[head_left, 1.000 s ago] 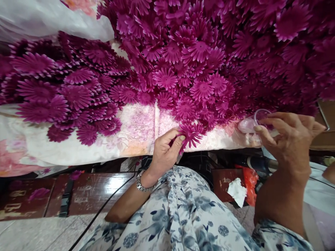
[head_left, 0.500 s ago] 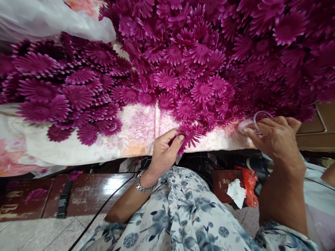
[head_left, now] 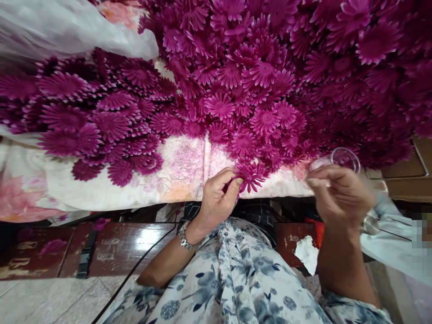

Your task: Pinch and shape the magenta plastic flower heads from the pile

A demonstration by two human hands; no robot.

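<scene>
Closer to the left hand than it was half a second ago, the right hand [head_left: 340,193] is now drawn back from the mouth of a clear cup [head_left: 322,162], where its fingers were before. Its thumb and forefinger come together, but the hand is blurred, so I cannot tell whether they grip anything small. The cup stands just beyond these right fingers and is partly hidden by them, its round rim showing past the knuckles. The left hand [head_left: 219,193] is as it was: thumb and forefinger pinch a purple flower [head_left: 252,176] at its left side, and the petals spread out to the right of the fingertips, near the edge of the cloth-covered counter [head_left: 182,186]. Beyond the left fingers, a large heap of flowers [head_left: 243,90] stretches off to the right, past the cup. A smaller pile of flowers [head_left: 111,126] sits to the left of the left fingers, with white plastic sheeting [head_left: 84,31] behind it. A crumpled white scrap [head_left: 307,254] lies well below the right fingers.
</scene>
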